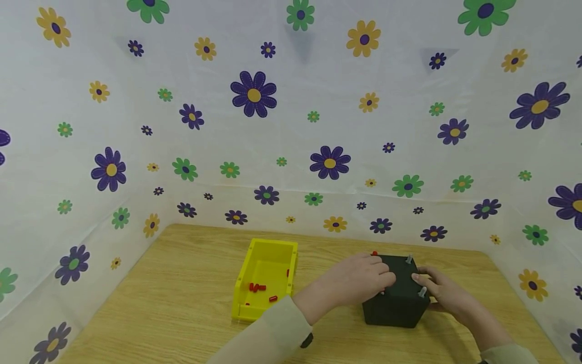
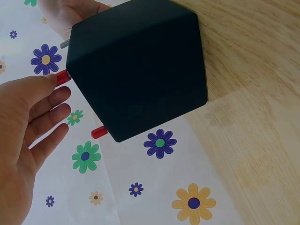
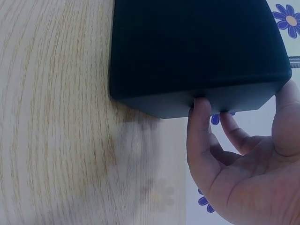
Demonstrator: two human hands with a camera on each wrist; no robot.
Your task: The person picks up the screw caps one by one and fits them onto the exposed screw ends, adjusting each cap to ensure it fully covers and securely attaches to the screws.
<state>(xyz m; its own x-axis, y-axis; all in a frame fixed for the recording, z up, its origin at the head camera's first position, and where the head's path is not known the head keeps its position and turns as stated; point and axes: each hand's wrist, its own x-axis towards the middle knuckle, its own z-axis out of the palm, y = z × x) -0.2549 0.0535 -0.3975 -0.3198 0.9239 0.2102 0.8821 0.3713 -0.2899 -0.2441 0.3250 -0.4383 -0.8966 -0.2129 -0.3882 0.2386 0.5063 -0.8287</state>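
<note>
A black box (image 1: 395, 311) stands on the table, with upright threaded bolts near the corners of its top. My left hand (image 1: 352, 278) reaches over the box's left side. In the left wrist view its thumb and a finger pinch a red cap (image 2: 63, 77) on the near-left bolt. Another red cap (image 2: 99, 132) sits on the far-left bolt. Two bolts on the right, one far (image 1: 409, 259) and one near (image 1: 422, 291), are bare grey. My right hand (image 1: 447, 294) grips the box's right side, thumb at the top edge, fingertips (image 3: 201, 105) against the side wall.
Left of the box is a yellow bin (image 1: 275, 242) holding several loose red caps (image 1: 273, 299). The wooden table (image 1: 182, 283) is enclosed at the back and sides by a white flower-printed sheet (image 1: 282, 136).
</note>
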